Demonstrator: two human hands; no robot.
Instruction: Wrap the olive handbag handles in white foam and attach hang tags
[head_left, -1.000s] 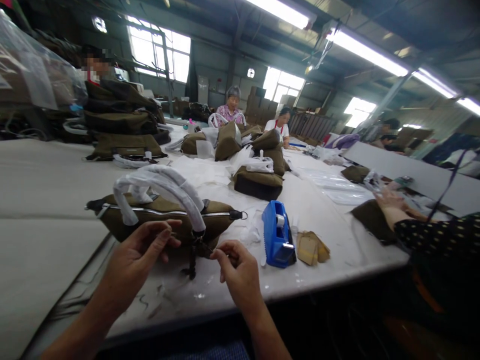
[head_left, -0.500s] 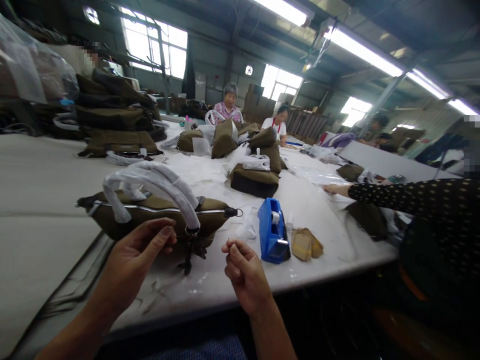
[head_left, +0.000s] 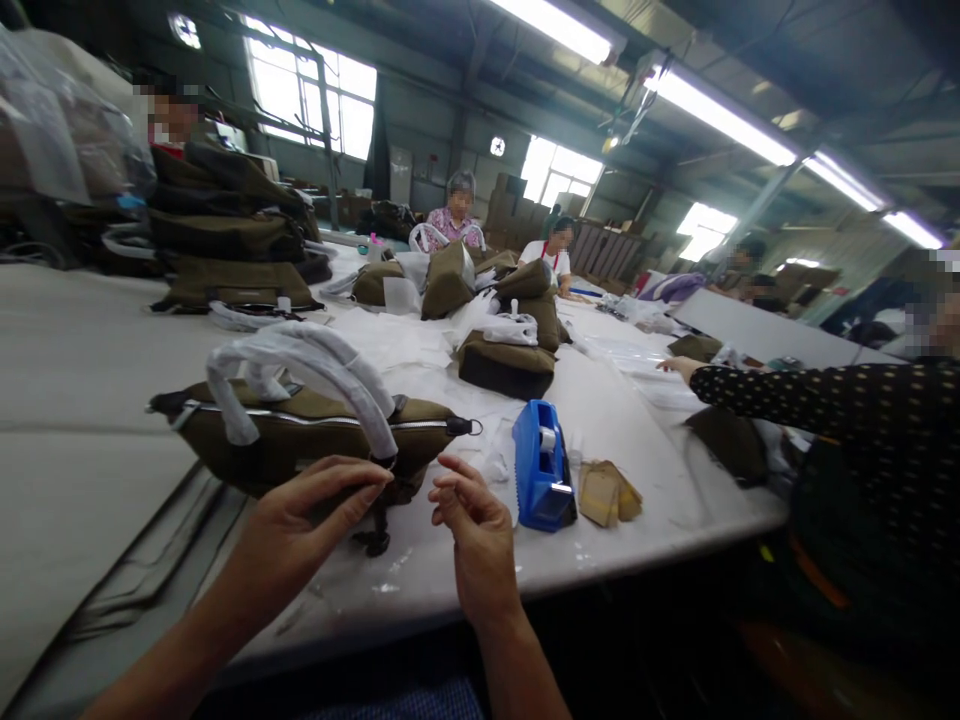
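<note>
An olive-green handbag (head_left: 315,425) with a silver zip lies before me, its handles (head_left: 307,350) wrapped in white film. A dark hanging charm (head_left: 375,530) dangles below the front handle, partly behind my left hand (head_left: 315,510). That hand's thumb and fingertips come together in a pinch beside the handle's lower end; what is between them is too small to make out. Just right of it, my right hand (head_left: 476,525) is raised above the table with bent fingers and the thumb close to them. Anything in its fingertips cannot be made out.
A blue tape dispenser (head_left: 541,465) and brown card tags (head_left: 607,492) lie right of my right hand. More olive bags (head_left: 506,360) are piled beyond, and another stack (head_left: 229,235) rises at left. A co-worker's dotted sleeve (head_left: 810,395) reaches in from the right.
My left hand has moved right, up to the handle's lower end, and now covers part of the charm. My right hand has risen slightly and moved left, its fingers looser.
</note>
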